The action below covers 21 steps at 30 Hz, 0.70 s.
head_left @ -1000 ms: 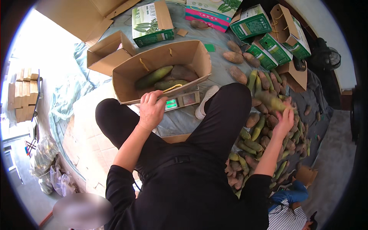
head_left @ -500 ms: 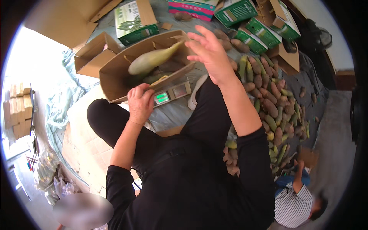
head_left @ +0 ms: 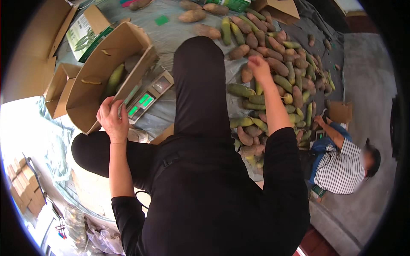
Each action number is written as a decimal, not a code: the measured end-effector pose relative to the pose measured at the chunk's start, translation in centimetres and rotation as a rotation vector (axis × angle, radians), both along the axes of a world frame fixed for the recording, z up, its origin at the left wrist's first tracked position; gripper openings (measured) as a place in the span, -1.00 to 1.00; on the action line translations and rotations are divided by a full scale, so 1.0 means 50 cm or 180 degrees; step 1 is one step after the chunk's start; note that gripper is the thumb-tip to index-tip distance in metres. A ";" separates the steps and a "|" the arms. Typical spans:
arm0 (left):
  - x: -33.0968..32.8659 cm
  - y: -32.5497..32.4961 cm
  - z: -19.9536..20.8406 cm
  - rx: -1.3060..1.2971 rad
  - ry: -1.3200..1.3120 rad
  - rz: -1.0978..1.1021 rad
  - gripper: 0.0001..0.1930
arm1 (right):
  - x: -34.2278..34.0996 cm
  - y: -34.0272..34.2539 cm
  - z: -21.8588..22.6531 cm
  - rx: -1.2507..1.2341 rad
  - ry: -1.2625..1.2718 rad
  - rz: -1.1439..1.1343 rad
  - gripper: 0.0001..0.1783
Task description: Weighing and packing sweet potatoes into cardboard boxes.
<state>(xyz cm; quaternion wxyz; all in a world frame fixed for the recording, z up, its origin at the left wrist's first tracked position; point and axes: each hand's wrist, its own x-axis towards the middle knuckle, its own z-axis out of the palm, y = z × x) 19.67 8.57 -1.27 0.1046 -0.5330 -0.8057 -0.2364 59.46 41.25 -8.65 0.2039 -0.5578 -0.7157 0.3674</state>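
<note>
Two hands are busy here, seen from the head view. The left hand (head_left: 112, 119) grips the near edge of a brown carton (head_left: 100, 79), fingers curled over the cardboard flap. The carton sits tilted on a scale (head_left: 147, 96) whose green displays glow just right of the hand. Inside the carton lies at least one long green-yellow tuber (head_left: 114, 77), with a darker one beside it; the rest of its inside is in shadow.

The right hand (head_left: 258, 68) reaches far out to the right over a heap of tubers (head_left: 273, 81) spread on a grey sheet (head_left: 179, 32). Its fingers are bent down among them; whether they pinch one I cannot tell. The heap is a mix of brown and green pieces, running from the far edge down past the person's black-clad knee (head_left: 198, 85).

To the left of the carton stands a smaller empty box (head_left: 57, 87), open at the top. Farther off, a green-and-white printed box (head_left: 83, 34) lies open, and a large cardboard flap (head_left: 30, 55) leans at the far left.

On the right, near the heap's lower end, another person in a striped shirt (head_left: 339, 164) crouches, with a small brown box (head_left: 340, 112) just beyond them.
</note>
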 end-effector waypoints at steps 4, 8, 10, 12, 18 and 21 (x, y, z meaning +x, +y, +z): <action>0.000 -0.009 -0.007 -0.0117 0.0101 0.0001 -0.83 | 0.139 -0.110 -0.133 -0.0373 -0.1556 -0.0051 -0.74; 0.002 -0.009 -0.005 -0.0198 0.0225 0.0002 -0.84 | 0.238 -0.240 -0.206 -0.0856 -0.2269 0.0444 -0.75; 0.008 0.004 -0.011 -0.0206 0.0257 -0.0052 -0.84 | 0.290 -0.301 -0.241 -0.1420 -0.2058 -0.0217 -0.73; 0.004 -0.002 -0.009 -0.0263 0.0332 -0.0024 -0.84 | 0.288 -0.343 -0.245 -0.1589 -0.2114 -0.0172 -0.71; -0.002 -0.013 -0.003 -0.0367 0.0473 0.0079 -0.84 | 0.232 -0.427 -0.224 -0.1669 -0.2374 -0.0266 -0.63; 0.006 0.000 -0.004 -0.0402 0.0345 0.0060 -0.82 | 0.247 -0.458 -0.249 -0.1579 -0.2400 -0.0509 -0.59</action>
